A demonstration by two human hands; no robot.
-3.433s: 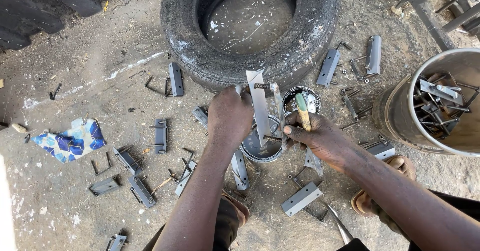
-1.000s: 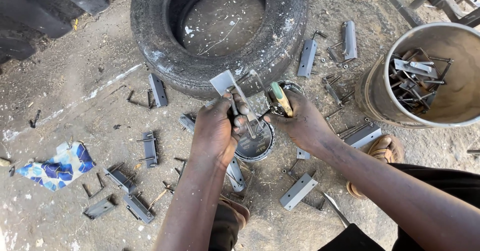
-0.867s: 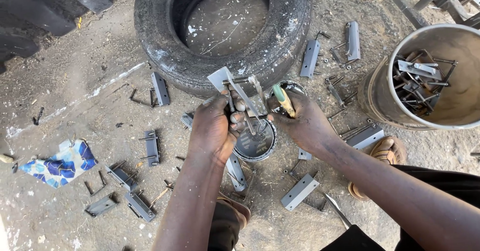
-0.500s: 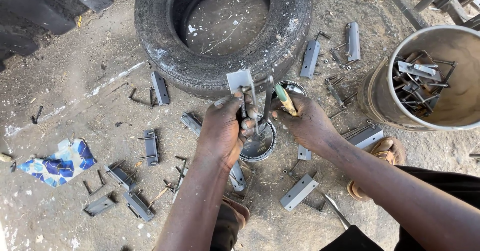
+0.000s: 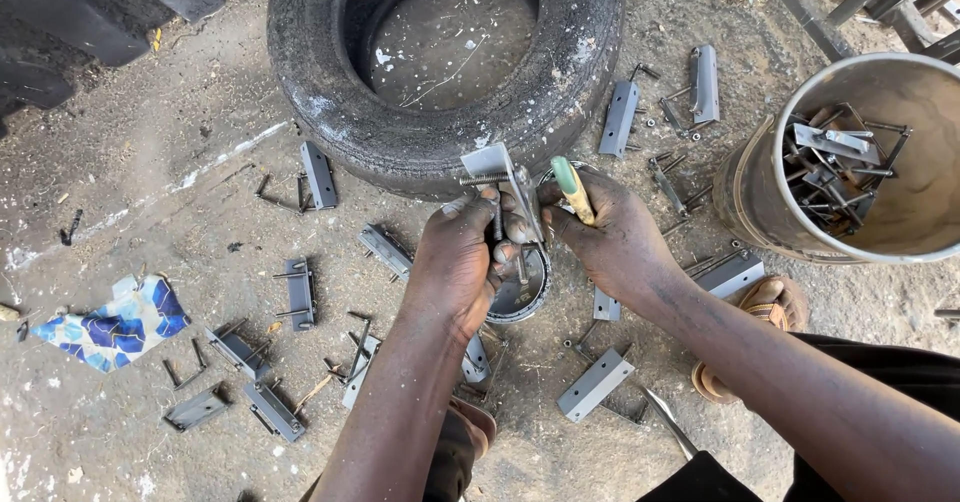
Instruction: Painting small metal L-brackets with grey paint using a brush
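Observation:
My left hand (image 5: pixel 455 262) grips a grey metal bracket (image 5: pixel 500 177) with bolts through it, held upright over a small round tin (image 5: pixel 522 287) on the ground. My right hand (image 5: pixel 615 242) is closed around a brush with a green and yellow handle (image 5: pixel 572 187), right beside the bracket. Both hands meet just in front of a worn black tyre (image 5: pixel 440 82) lying flat.
Several grey brackets with bolts lie scattered on the dirt ground, such as one (image 5: pixel 595 387) near my right arm and one (image 5: pixel 320 174) by the tyre. A round drum (image 5: pixel 760 192) at the right holds more metal parts. A blue patterned scrap (image 5: pixel 110 324) lies at the left.
My left hand has turned the bracket from a long tilted position to a more upright one. The right hand with the brush stayed close beside it. The view shifted slightly.

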